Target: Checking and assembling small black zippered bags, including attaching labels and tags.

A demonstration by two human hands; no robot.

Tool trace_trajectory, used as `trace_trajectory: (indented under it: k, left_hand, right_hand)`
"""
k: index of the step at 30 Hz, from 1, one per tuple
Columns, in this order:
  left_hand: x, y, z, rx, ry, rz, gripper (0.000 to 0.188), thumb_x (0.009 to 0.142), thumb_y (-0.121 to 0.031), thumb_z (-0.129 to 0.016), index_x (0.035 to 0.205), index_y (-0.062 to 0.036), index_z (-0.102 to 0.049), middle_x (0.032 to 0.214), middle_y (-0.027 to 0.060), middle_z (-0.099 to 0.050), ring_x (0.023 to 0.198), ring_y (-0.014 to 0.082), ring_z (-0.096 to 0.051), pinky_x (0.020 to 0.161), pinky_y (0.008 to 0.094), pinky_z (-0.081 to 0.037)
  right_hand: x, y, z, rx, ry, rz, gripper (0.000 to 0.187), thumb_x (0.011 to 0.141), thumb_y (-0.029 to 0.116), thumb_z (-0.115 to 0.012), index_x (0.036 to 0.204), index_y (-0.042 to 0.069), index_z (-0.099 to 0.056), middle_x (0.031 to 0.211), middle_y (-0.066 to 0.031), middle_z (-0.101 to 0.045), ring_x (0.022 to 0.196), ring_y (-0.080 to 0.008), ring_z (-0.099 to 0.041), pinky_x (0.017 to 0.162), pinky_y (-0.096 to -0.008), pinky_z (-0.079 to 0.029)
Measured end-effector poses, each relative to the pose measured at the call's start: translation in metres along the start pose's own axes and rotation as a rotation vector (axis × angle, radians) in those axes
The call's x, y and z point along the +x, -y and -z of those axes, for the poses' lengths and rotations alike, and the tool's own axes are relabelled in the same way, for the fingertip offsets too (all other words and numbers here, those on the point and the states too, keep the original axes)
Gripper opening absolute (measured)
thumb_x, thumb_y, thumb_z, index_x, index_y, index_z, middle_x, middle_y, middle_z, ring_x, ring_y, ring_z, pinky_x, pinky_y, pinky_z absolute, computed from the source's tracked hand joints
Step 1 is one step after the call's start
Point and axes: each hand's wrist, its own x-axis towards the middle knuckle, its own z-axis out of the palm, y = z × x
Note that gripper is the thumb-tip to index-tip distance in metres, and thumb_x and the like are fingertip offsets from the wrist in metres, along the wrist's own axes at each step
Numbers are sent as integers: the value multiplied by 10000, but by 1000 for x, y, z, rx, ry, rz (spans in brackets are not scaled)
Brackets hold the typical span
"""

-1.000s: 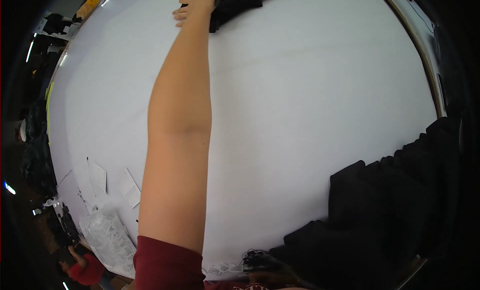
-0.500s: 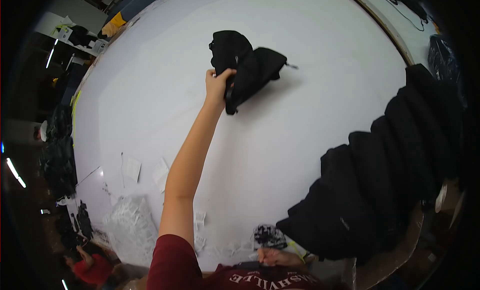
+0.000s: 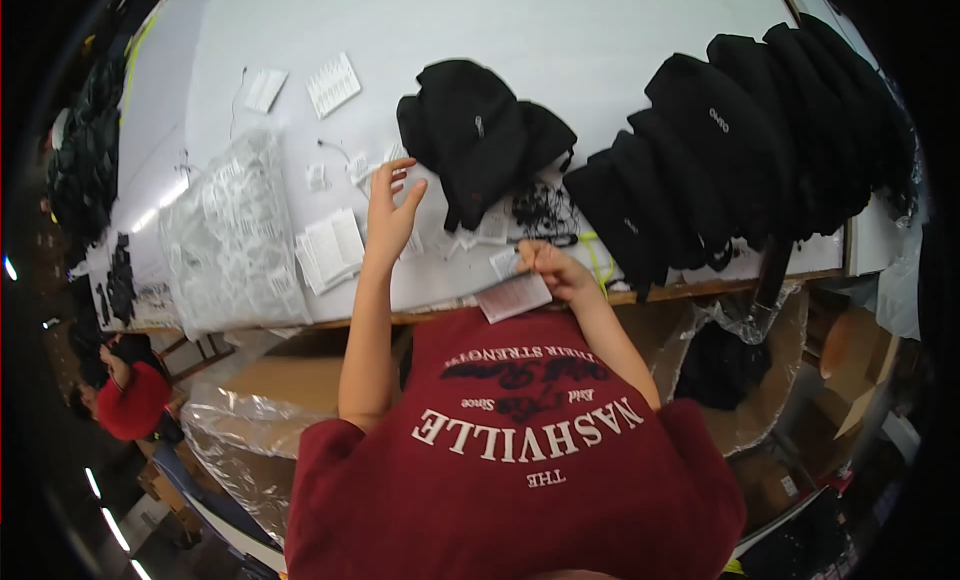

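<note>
My left hand (image 3: pixel 395 205) is empty, its fingers apart, just left of a black soft fabric item (image 3: pixel 480 140). That item lies crumpled on the table, with a small light mark on it; I cannot tell its exact kind. Close to my shirt, my right hand (image 3: pixel 558 270) pinches a pale card (image 3: pixel 515 296) with reddish print, probably a tag. A tangle of thin black strings (image 3: pixel 545 212) lies just beyond that hand. Small white tags (image 3: pixel 487 230) are scattered between the strings and my left hand.
A long row of overlapping black fabric items (image 3: pixel 740 130) fills the table's right side. To the left sit a clear plastic bag (image 3: pixel 235 240) of white tags and a stack of white cards (image 3: pixel 330 248). Below the table edge stand plastic-lined cartons (image 3: pixel 270 385). Another person (image 3: pixel 130 395) is at far left.
The black fabric item came nearer and now rests on the table, released by my left hand. My right hand now shows the card. The view has tilted toward my body.
</note>
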Motion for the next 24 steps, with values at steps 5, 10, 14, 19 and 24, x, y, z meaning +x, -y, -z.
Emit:
trace_trajectory:
  k: [5,10,14,19,24]
  left_hand:
    - [-42,-11,-21,290,174,-220,129,752,-79,-678,831,-14,-601,737,81,-615,700,197,-588,689,292,-454]
    - [-52,-14,-38,298,-41,-318,56,806,-65,-634,844,-39,-604,647,58,-536,612,164,-525,577,286,-424]
    - [-43,-18,-40,334,-95,-444,73,786,-86,-668,821,-48,-616,602,39,-490,578,158,-470,540,291,-384]
    - [-46,-29,-42,334,-1,-432,86,727,-101,-718,755,-51,-654,553,21,-441,558,148,-410,524,290,-345]
    - [-45,-27,-46,155,131,-385,102,724,-47,-722,819,-24,-691,591,-12,-427,561,60,-366,515,227,-305]
  right_hand:
    - [-6,1,-23,-114,-48,31,158,782,135,-686,837,52,-564,597,62,-459,429,13,-320,396,-132,-245]
    - [-14,23,-81,-597,-184,95,139,793,141,-685,855,32,-624,693,53,-553,463,9,-354,415,-157,-217]
    - [-15,41,-120,-910,-450,252,144,816,147,-670,862,11,-664,681,36,-577,512,6,-395,458,-163,-260]
    - [0,46,-106,-1344,-789,485,135,809,127,-690,836,-5,-683,586,75,-517,514,-8,-364,456,-203,-263]
    - [15,39,-124,-1683,-891,461,140,749,216,-668,827,105,-703,499,-47,-498,438,-170,-483,453,-305,-359]
